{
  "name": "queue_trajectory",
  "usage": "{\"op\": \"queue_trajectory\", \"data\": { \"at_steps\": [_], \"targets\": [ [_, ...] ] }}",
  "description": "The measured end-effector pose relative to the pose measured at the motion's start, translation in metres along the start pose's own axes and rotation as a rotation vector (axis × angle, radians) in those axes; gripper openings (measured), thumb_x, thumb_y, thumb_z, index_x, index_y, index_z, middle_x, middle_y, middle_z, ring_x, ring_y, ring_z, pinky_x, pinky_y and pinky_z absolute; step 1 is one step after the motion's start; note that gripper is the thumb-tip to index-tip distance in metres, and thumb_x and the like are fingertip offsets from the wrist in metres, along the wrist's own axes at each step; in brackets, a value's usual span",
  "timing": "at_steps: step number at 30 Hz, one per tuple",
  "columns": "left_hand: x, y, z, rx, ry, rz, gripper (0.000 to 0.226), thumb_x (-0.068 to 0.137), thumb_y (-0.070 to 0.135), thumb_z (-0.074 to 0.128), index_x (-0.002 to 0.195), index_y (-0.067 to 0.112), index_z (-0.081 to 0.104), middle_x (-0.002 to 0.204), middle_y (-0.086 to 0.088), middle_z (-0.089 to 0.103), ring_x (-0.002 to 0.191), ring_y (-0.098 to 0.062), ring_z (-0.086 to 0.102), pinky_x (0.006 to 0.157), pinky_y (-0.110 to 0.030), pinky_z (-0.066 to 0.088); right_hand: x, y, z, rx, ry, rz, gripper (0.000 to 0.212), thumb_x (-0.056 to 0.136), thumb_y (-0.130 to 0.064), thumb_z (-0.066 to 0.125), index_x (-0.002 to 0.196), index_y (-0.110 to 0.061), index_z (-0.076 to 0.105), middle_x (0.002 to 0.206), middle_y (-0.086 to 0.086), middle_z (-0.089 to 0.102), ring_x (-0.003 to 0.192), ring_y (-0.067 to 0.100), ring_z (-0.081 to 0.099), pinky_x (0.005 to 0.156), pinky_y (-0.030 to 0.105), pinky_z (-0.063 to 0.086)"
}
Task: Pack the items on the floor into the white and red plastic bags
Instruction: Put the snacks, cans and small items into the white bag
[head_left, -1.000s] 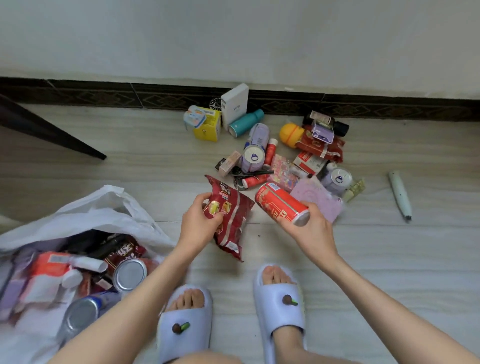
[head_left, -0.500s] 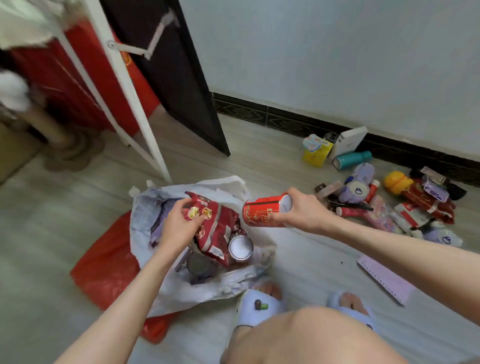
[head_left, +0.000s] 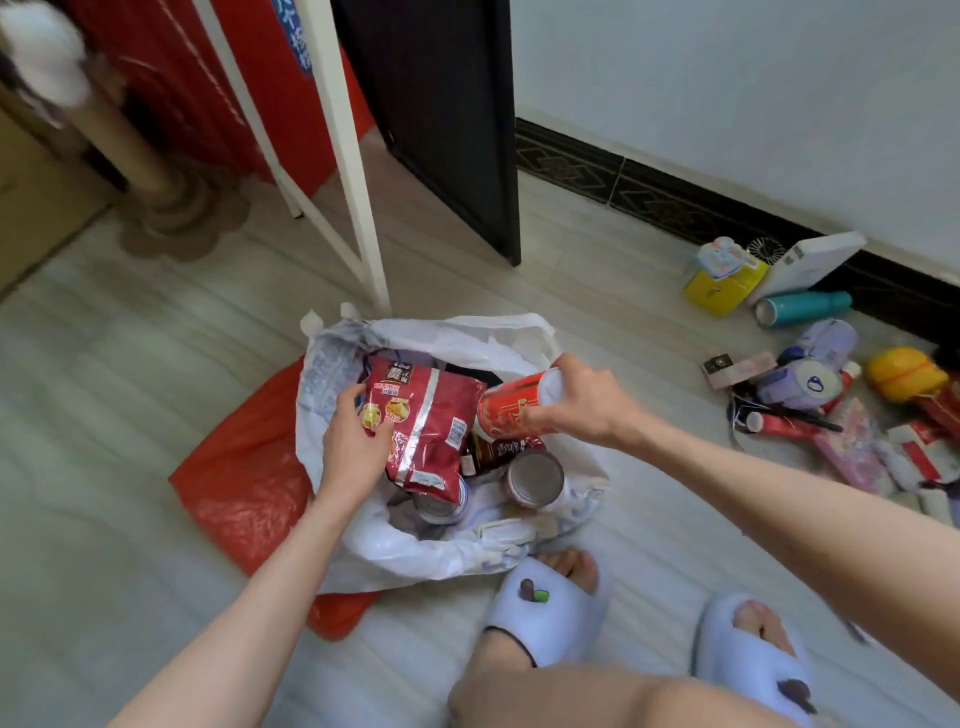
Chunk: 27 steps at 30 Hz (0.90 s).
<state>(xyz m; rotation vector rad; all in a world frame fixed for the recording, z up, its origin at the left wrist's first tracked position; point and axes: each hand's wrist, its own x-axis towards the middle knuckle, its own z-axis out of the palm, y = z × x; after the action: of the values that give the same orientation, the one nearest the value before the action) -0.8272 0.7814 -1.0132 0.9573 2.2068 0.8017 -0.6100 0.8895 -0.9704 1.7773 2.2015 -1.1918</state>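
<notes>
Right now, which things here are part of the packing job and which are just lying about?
Part of the job: white plastic bag, red plastic bag, red crinkly snack packet in left hand, red drink can in right hand, teal cylindrical bottle, yellow box.

Lying about: white metal rack frame, dark door.

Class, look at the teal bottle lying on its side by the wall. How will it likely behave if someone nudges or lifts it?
The teal bottle is round and lies on smooth floor, so it will probably roll when nudged. It looks rigid, so it should keep its shape when gripped. Its glossy surface may be somewhat slippery.
</notes>
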Motion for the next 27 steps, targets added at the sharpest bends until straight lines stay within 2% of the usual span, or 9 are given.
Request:
{"op": "queue_trajectory", "data": {
  "at_steps": [2, 6, 9, 11, 16, 18, 23, 27],
  "targets": [
    [0.006, -0.005, 0.004, 0.107, 0.013, 0.013, 0.052, 0.085, 0.006, 0.059, 0.132, 0.006, 0.037, 0.126, -0.014, 0.050, 0.115, -0.027, 0.047, 0.089, -0.029, 0.036, 0.002, 0.005, 0.002, 0.011, -0.007, 0.009, 0.052, 0.066, -0.045, 0.070, 0.104, -0.019, 0.046, 0.102, 0.008, 0.059, 0.092, 0.028, 0.055, 0.073, 0.032, 0.046],
    [0.007, -0.004, 0.012, 0.199, 0.024, 0.083, 0.053, 0.087, 0.002, 0.052, 0.136, 0.009, 0.033, 0.133, -0.016, 0.039, 0.122, -0.027, 0.039, 0.096, -0.030, 0.032, 0.001, 0.010, 0.003, 0.024, -0.068, 0.001, 0.062, 0.064, -0.047, 0.070, 0.112, -0.020, 0.043, 0.104, 0.009, 0.060, 0.090, 0.027, 0.054, 0.074, 0.030, 0.044],
    [0.009, -0.009, 0.010, 0.254, 0.048, 0.140, 0.053, 0.087, 0.005, 0.057, 0.135, 0.009, 0.036, 0.131, -0.017, 0.041, 0.122, -0.029, 0.039, 0.099, -0.036, 0.033, -0.007, 0.002, 0.007, 0.003, -0.144, -0.098, 0.070, 0.063, -0.052, 0.072, 0.118, -0.020, 0.042, 0.102, 0.004, 0.056, 0.089, 0.022, 0.050, 0.074, 0.029, 0.040],
    [0.011, -0.012, 0.007, 0.300, 0.059, 0.162, 0.053, 0.086, 0.010, 0.060, 0.134, 0.009, 0.038, 0.129, -0.017, 0.043, 0.121, -0.030, 0.041, 0.100, -0.038, 0.034, -0.011, -0.007, 0.014, -0.115, -0.194, -0.225, 0.071, 0.065, -0.053, 0.072, 0.120, -0.022, 0.041, 0.099, 0.002, 0.049, 0.086, 0.021, 0.047, 0.072, 0.028, 0.038],
    [0.004, -0.013, 0.008, 0.378, 0.014, 0.210, 0.054, 0.085, 0.008, 0.056, 0.135, 0.010, 0.036, 0.131, -0.016, 0.040, 0.122, -0.031, 0.038, 0.100, -0.042, 0.033, -0.015, -0.026, 0.035, -0.499, -0.215, -0.432, 0.064, 0.074, -0.046, 0.066, 0.124, -0.017, 0.039, 0.109, 0.016, 0.049, 0.096, 0.029, 0.049, 0.069, 0.030, 0.035],
    [0.001, -0.014, 0.010, 0.381, -0.001, 0.208, 0.056, 0.084, 0.008, 0.056, 0.136, 0.011, 0.035, 0.133, -0.016, 0.039, 0.122, -0.031, 0.038, 0.101, -0.044, 0.034, -0.013, -0.030, 0.036, -0.560, -0.221, -0.448, 0.065, 0.074, -0.045, 0.066, 0.125, -0.016, 0.039, 0.110, 0.017, 0.049, 0.098, 0.030, 0.048, 0.069, 0.033, 0.038],
    [0.000, -0.015, 0.011, 0.395, -0.021, 0.181, 0.061, 0.083, 0.010, 0.059, 0.138, 0.013, 0.032, 0.134, -0.017, 0.037, 0.121, -0.033, 0.037, 0.100, -0.045, 0.034, -0.009, -0.037, 0.033, -0.673, -0.253, -0.545, 0.068, 0.075, -0.035, 0.068, 0.131, -0.021, 0.034, 0.119, 0.017, 0.044, 0.109, 0.030, 0.043, 0.082, 0.039, 0.046],
    [0.002, -0.016, 0.012, 0.391, -0.026, 0.184, 0.061, 0.082, 0.009, 0.059, 0.137, 0.012, 0.033, 0.135, -0.017, 0.037, 0.121, -0.033, 0.037, 0.100, -0.043, 0.033, -0.008, -0.039, 0.030, -0.729, -0.303, -0.582, 0.070, 0.074, -0.029, 0.069, 0.134, -0.024, 0.034, 0.122, 0.014, 0.041, 0.111, 0.028, 0.040, 0.084, 0.038, 0.044]
  ]
}}
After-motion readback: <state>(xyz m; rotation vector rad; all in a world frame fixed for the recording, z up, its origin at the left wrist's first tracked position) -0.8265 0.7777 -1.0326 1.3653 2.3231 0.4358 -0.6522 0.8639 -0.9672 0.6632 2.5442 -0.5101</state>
